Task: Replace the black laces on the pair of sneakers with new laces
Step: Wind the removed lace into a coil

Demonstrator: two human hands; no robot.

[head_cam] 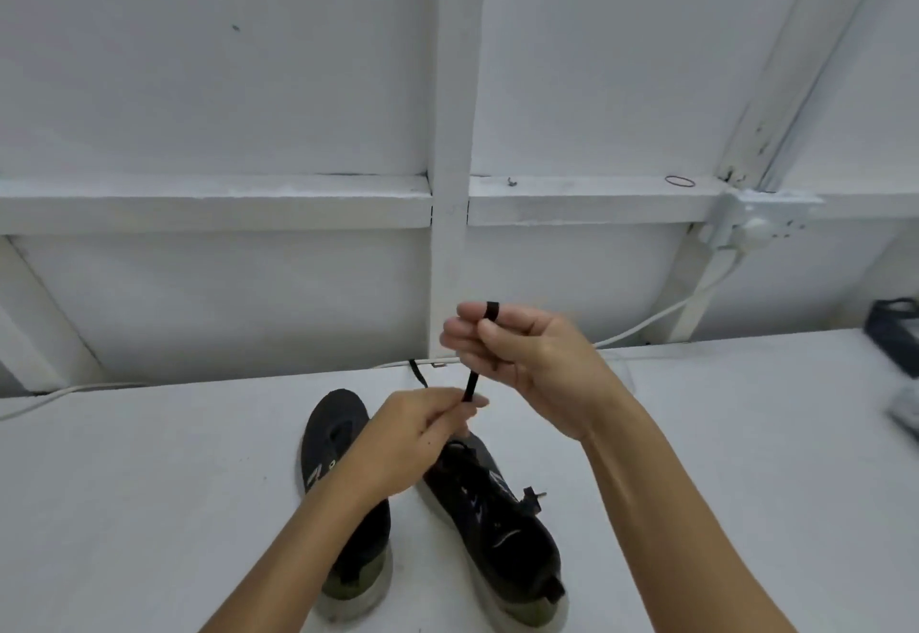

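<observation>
Black lace pinched taut between both hands above the right sneaker.
Left hand at 7 o'clock of right hand; a jerk could snag the lace in an eyelet.

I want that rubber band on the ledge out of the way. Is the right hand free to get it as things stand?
Probably not yet: the right hand is pinching the black lace, which the left hand also holds. Nothing blocks the way to the rubber band.

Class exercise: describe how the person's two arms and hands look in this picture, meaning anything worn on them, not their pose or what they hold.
Both forearms are bare, with no sleeves in view. The left hand and right hand wear no gloves. No watch, bracelet or ring shows on either wrist or on the fingers that are visible.
</observation>
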